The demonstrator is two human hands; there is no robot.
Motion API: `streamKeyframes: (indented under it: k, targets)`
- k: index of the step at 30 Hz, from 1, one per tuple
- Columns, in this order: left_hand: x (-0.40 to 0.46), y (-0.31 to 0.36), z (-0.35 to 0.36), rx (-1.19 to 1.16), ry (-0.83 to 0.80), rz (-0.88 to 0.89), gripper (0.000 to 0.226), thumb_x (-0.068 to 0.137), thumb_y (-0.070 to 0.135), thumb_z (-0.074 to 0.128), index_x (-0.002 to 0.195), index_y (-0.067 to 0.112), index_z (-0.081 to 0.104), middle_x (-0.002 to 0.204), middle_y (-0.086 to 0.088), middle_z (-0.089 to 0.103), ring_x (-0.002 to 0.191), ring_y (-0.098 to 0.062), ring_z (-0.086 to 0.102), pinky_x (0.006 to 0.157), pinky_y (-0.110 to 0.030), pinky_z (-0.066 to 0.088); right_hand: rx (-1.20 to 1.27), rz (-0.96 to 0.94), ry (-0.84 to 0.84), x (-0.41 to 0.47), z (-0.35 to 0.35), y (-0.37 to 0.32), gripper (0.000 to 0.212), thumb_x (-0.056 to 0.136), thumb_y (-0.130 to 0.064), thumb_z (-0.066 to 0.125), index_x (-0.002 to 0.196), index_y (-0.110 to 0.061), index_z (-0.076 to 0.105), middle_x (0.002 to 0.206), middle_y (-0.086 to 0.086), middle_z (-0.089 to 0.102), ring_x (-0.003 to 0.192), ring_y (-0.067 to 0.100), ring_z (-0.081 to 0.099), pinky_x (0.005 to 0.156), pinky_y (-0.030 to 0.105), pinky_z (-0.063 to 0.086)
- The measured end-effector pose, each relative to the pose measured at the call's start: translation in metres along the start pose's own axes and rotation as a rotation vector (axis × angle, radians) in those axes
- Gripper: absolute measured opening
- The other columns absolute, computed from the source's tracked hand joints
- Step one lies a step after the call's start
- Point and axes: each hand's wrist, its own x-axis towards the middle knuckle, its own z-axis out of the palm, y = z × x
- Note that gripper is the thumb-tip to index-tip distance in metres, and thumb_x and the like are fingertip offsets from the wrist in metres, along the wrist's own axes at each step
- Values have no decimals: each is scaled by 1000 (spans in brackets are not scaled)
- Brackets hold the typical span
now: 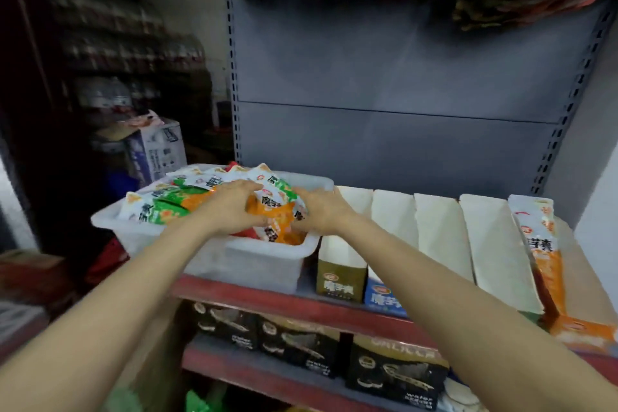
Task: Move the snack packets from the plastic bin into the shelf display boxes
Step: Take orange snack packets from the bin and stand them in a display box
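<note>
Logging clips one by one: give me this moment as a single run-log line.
phase: picking from bin | left hand and right hand: both gripping orange snack packets inside plastic bin | display boxes: mostly unfilled | transfer: not yet done

Single view only, head cam, wide-angle w/ edges bowed. It looks fwd and down from the person's standing height, facing the grey shelf back panel (384, 77) straight on. Close range: both forearms run in from the bottom corners to the plastic bin (261, 264) on the shelf, lower shelf tiers visible beneath.
</note>
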Motion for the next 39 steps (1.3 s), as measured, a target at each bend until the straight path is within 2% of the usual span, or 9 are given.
streamKeyframes:
  k: [4,9,12,19,23,26,32,35,39]
  targets:
    - [4,-17,1,-36,-114,-22,84,76,52,69,145,19,34,150,-4,35,136,-24,35,110,-32,30,-59,79,-185,19,1,-8,82,77,-56,65,145,-32,26,139,-4,50,133,23,38,113,41,13]
    - [10,-14,11,68,-40,-35,83,75,52,69,144,22,34,144,-5,43,131,-27,38,103,-37,38,-140,96,-142,25,5,-10,87,76,-60,64,146,-28,23,137,-1,52,136,24,34,112,52,-13]
    - [10,-15,14,93,-15,-41,83,75,54,68,144,22,35,142,-5,44,130,-27,37,100,-38,38,-131,97,-146,28,7,-10,91,74,-62,65,146,-27,23,135,2,52,135,25,35,114,51,-6]
    - [9,-12,12,28,2,-49,79,78,51,67,143,21,36,142,-7,42,130,-28,36,98,-38,38,130,141,137,26,11,-10,83,73,-32,79,142,-19,34,135,10,49,123,28,47,97,39,43]
    - [6,-8,12,-44,65,-22,68,80,46,67,139,19,44,148,-5,32,135,-25,28,104,-38,32,119,115,261,28,11,-6,69,73,-31,79,133,-19,47,125,9,51,116,27,50,93,41,47]
    - [6,-4,13,-163,162,49,52,85,40,65,131,19,54,147,-2,36,135,-21,29,107,-33,28,196,41,364,31,3,-4,49,73,-26,79,116,-16,58,113,7,53,108,22,47,83,30,40]
    - [8,16,8,-423,192,140,17,86,20,66,102,21,62,94,-1,66,85,-18,60,74,-30,48,723,-40,462,19,-17,-2,18,76,-11,76,86,-15,63,78,-8,62,73,7,58,68,23,47]
    - [12,31,2,-498,303,96,9,84,20,67,91,21,62,87,2,67,82,-16,62,76,-39,53,912,-20,533,9,-26,8,15,79,-16,74,91,-12,66,87,0,69,85,18,67,74,33,55]
    - [12,67,-7,-639,402,81,13,80,23,72,91,17,66,86,0,70,79,-17,64,74,-31,52,1192,57,450,-21,-42,28,24,86,-13,67,109,-14,57,94,6,69,85,18,68,75,32,59]
